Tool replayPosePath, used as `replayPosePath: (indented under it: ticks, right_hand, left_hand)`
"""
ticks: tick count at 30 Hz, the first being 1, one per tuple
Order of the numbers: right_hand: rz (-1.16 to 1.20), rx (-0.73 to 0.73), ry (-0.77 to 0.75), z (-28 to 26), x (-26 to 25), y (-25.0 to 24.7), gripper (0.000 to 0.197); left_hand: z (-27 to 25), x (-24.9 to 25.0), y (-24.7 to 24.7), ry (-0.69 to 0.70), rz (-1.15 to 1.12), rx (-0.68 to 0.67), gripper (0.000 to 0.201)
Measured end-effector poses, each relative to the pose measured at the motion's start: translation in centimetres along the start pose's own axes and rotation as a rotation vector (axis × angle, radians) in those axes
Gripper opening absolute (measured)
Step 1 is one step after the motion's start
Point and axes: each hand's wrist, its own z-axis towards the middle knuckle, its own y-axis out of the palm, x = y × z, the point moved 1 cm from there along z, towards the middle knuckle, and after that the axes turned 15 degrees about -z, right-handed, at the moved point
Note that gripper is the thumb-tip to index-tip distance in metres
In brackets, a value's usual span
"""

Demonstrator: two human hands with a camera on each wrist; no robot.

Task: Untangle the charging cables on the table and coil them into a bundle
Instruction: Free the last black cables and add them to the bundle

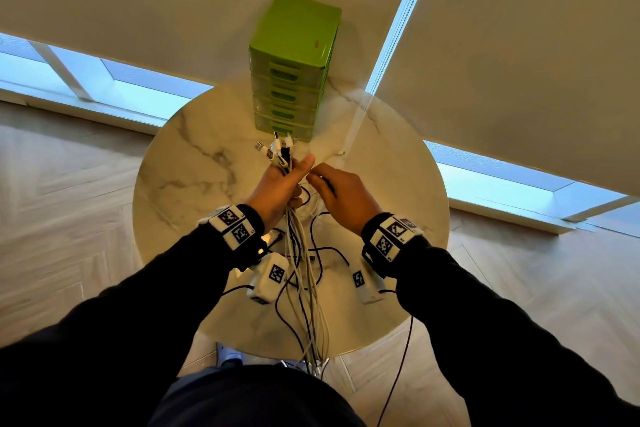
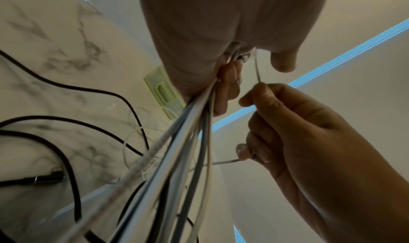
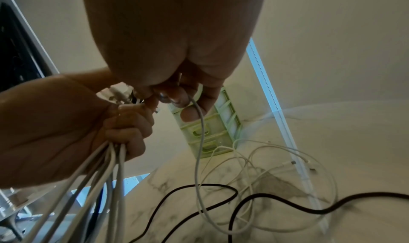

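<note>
left hand [image 1: 277, 189] fist grips cables [image 1: 304, 288] | right hand [image 1: 341, 196] fingers [image 3: 177, 96] pinch white cable [image 3: 199, 141]

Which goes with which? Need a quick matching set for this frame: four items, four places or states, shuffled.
Items:
1. left hand
2. right hand
3. green drawer unit
4. black cable

States:
A. lies loose on the marble table
B. grips a bunch of cables
C. stands at the table's far edge
D. pinches one white cable

Pairs: 1-B, 2-D, 3-C, 4-A
</note>
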Motion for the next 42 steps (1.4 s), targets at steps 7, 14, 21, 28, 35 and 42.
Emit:
replayPosePath:
  ticks: [7,14,21,28,35,42]
  right_hand:
    - [-0.053,-0.118,-0.029,-0.7,-1.6,0.7,0.028]
    - [0.02,-0.385,0.079,-3.6,0.8,2.1,0.037]
    - [-0.138,-0.613,0.211,-3.8,3.0,2.1,0.038]
    - [-0.192,-0.272,0.298,2.2,0.7,-0.1,0.052]
    - [-0.155,-0.248,0.206,4.6,-4.8,0.1,0.055]
    - [-0.055,-0.231,0.253,4.4,-3.7,-0.5,0.057]
  left_hand:
    - [0.8,-0.2,-0.5,0.018,0.066,0.075,0.027]
    - [1.3,2.7,-1.9,0.083,-0.16,0.118,0.03]
    - [1.5,6.7,-4.0,0.187,-0.009,0.123,0.038]
    - [0.5,5.4,-3.3,0.153,0.181,0.068,0.045]
    - [0.9,3.7,-3.2,0.08,0.259,0.107,0.057]
    - [0.9,3.8,-3.9,0.108,0.194,-0.009,0.014]
